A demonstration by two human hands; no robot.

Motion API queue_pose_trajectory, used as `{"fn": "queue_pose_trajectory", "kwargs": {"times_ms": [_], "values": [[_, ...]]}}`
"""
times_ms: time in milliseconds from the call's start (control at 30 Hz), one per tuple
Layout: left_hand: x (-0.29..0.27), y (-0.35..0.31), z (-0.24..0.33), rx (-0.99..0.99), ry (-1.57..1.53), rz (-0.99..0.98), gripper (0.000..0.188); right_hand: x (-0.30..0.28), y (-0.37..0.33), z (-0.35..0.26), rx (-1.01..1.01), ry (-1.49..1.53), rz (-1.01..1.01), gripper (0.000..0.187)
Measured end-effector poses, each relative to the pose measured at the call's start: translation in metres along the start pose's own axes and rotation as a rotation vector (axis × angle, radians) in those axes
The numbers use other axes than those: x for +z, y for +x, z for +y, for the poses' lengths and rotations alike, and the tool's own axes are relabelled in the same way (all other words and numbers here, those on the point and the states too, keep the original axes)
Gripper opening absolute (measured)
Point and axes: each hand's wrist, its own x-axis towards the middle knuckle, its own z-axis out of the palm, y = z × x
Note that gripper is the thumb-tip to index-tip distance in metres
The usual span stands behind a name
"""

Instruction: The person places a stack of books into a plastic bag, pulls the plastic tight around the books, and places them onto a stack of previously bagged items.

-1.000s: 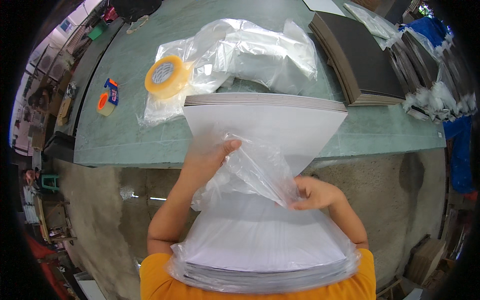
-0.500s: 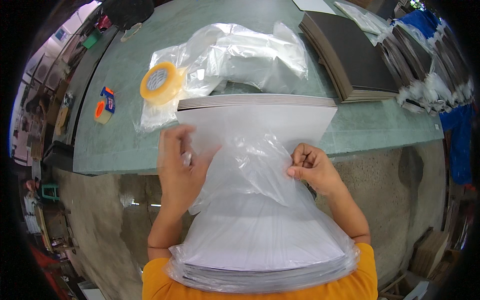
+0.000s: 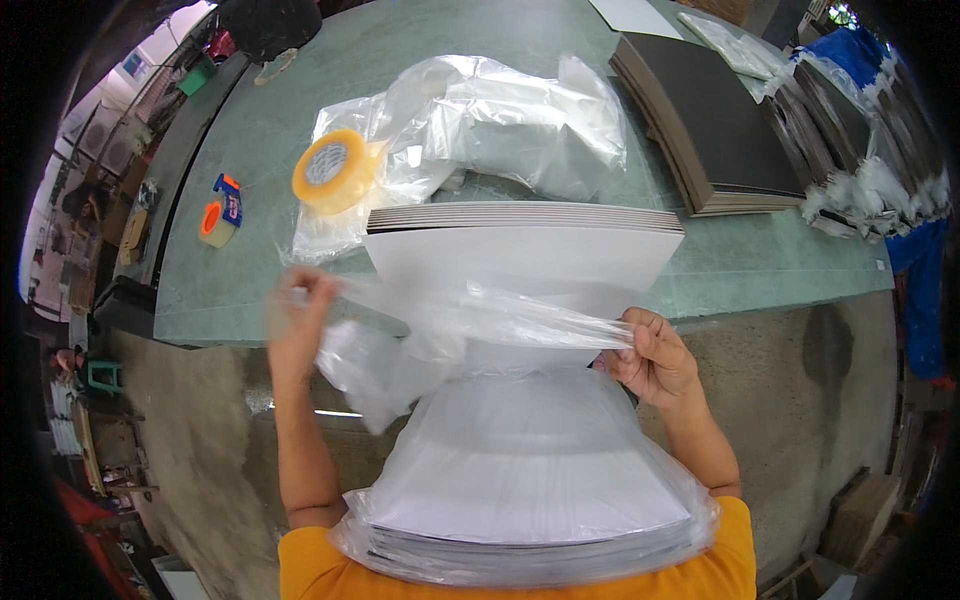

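A stack of white-faced boards (image 3: 530, 255) rises at the table's front edge, its layered top edges bare. Nearer, against my body, a second white-faced stack (image 3: 530, 470) is covered by clear plastic; where the two meet below is hidden under film. Across the gap between them stretches loose clear plastic film (image 3: 480, 315). My right hand (image 3: 655, 360) pinches its gathered right end between thumb and fingers. At the left, my left hand (image 3: 300, 315) is raised and blurred, its fingers closed on the film's other side. A crumpled flap of film hangs beside it.
On the green table (image 3: 270, 110) lie a wide tape roll (image 3: 335, 172), a small tape dispenser (image 3: 221, 212) and crumpled clear plastic bags (image 3: 520, 110). Dark boards (image 3: 710, 115) are stacked at the right, beside plastic-wrapped bundles (image 3: 870, 140). A concrete floor shows below.
My left hand has moved outward to the left, drawing the film sideways. My right hand has shifted slightly right and down, and the film between them is now stretched into a band.
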Motion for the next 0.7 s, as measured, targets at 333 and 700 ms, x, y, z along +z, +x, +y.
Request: {"fn": "queue_pose_trajectory", "kwargs": {"times_ms": [333, 700], "values": [[0.057, -0.063, 0.104, 0.345, -0.276, -0.852, 0.014, 0.079, 0.017, -0.018, -0.714, -0.694, -0.009, 0.016], [0.049, -0.037, 0.101, -0.249, -0.913, -0.674, 0.011, 0.071, 0.025, 0.009, 0.167, -1.153, -0.593, 0.021]]}}
